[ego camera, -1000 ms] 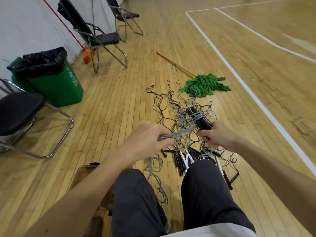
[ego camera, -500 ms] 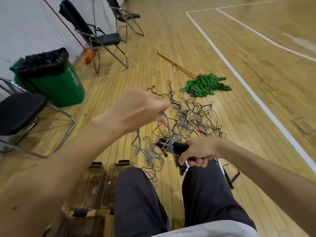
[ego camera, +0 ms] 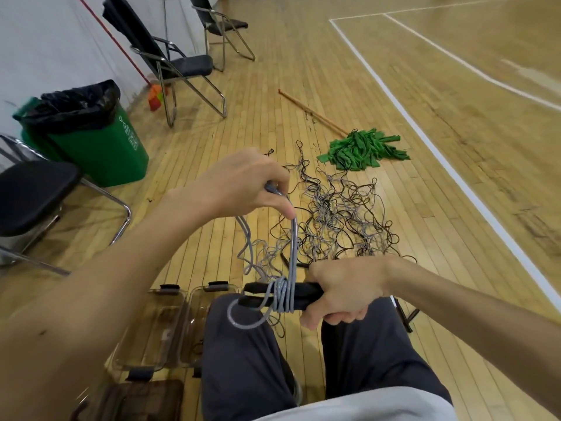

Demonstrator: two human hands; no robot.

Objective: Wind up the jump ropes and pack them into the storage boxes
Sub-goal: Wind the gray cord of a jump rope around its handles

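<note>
Right grip point(ego camera: 343, 290) closed round black handles point(ego camera: 305, 294) — grey rope point(ego camera: 292, 247) coiled on them; left grip point(ego camera: 243, 186) pinched the rope above. Boxes point(ego camera: 142, 329) lay by the knee.

The wooden gym floor point(ego camera: 440, 95) has white court lines point(ego camera: 425, 138). At 10 o'clock stand a white wall point(ego camera: 45, 41), black folding chairs point(ego camera: 194, 63) and a green trash bin point(ego camera: 100, 147).

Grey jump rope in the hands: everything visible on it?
The grey rope is a thin, smooth-looking cord. Several turns wrap two black handles, held side by side and level by the right hand. One strand rises taut from the wraps to the left hand, which pinches it; beyond that it droops toward the tangled pile. A loose loop hangs below the wraps.
</note>
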